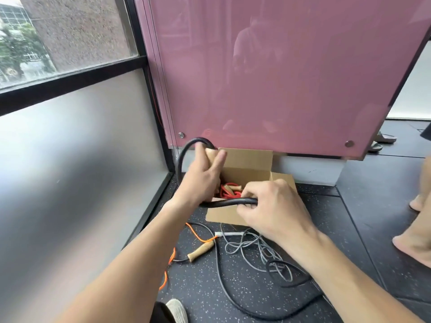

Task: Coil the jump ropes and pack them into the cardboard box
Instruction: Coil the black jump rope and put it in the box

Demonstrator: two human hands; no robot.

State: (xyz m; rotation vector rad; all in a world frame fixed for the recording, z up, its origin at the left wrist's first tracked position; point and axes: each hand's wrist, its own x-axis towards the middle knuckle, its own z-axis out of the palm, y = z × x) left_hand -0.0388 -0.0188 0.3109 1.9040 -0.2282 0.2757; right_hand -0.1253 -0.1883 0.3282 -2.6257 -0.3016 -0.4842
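Observation:
An open cardboard box (247,170) stands on the dark floor against the pink panel. Inside it lies a coiled red jump rope (229,192) with wooden handles. My left hand (201,177) grips the wooden handle (211,156) of a thick black jump rope (184,155), which loops up and round. My right hand (272,205) grips the doubled black strands in front of the box; the rest of that rope trails over the floor. An orange jump rope (194,234) with a wooden handle and a grey jump rope (254,245) with a white handle lie tangled on the floor.
A frosted glass wall and window frame close off the left side. The pink glass panel (279,78) stands behind the box. Another person's bare feet (415,243) are at the right edge, sandals (382,141) lie farther back. My shoe (177,311) shows at the bottom.

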